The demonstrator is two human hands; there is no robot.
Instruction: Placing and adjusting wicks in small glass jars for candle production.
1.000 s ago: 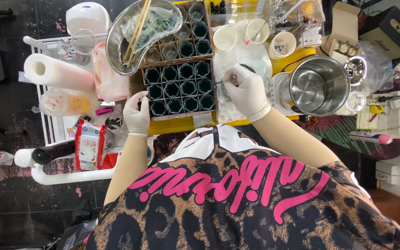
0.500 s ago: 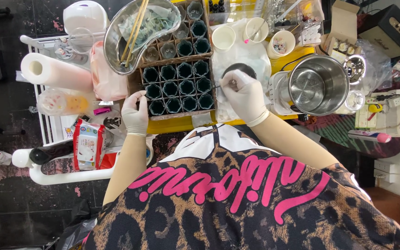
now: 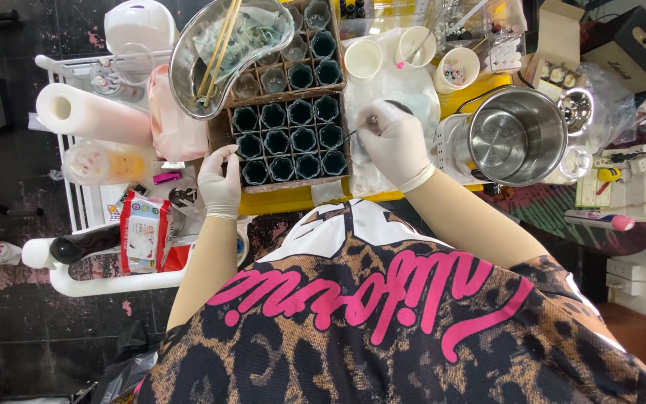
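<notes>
A cardboard box [image 3: 291,184] of several dark green glass cups [image 3: 287,142] sits on the yellow table. My gloved left hand [image 3: 220,182] rests at the box's left edge, with its fingertips pinched on the rim. My gloved right hand [image 3: 399,142] is closed on a thin metal tool [image 3: 354,133] whose tip points left toward the cups. This hand hovers over a crinkled clear plastic sheet [image 3: 413,88] and partly hides a small dark round dish [image 3: 400,105].
A kidney-shaped steel bowl [image 3: 188,75] with chopsticks and greenish material lies over the box's far left corner. Paper cups [image 3: 363,60], a steel pot [image 3: 517,136], a paper towel roll [image 3: 91,114] and a white rack [image 3: 84,217] with packets surround the work spot.
My right hand has shifted slightly down over the dark dish, covering more of it. My left hand stays at the box edge.
</notes>
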